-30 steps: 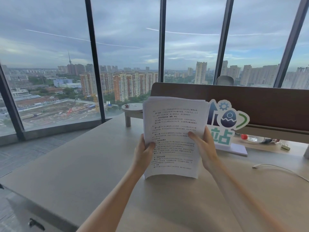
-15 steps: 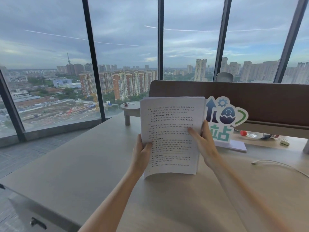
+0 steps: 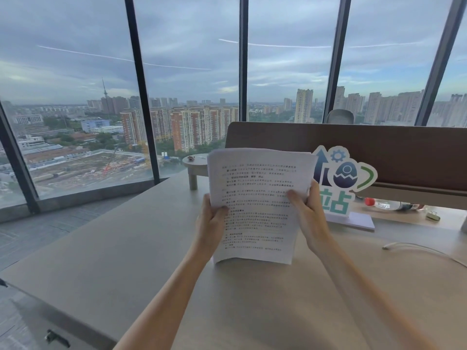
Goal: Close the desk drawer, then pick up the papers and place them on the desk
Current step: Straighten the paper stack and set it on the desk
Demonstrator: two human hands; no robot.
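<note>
Papers: we find the white printed paper stack (image 3: 257, 205) upright, bottom edge at or just above the pale grey desk top (image 3: 113, 248).
Hands: left hand (image 3: 211, 223) and right hand (image 3: 309, 210) clamp its side edges.
Handling: we judge it light, floppy; support both edges.

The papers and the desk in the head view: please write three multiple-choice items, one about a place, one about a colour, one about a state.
1. Where is the bottle with the red cap?
A. lying at the back of the desk, right of the sign
B. standing left of the papers
C. on the floor

2. What colour are the sign's two large characters?
A. red
B. teal green
C. black

3. How are the papers held?
A. flat on the desk, untouched
B. by one hand only
C. upright, by both hands

Answers: 1 A, it lies beside the sign. 2 B, they are teal. 3 C, the left hand and the right hand grip the sides.
</note>
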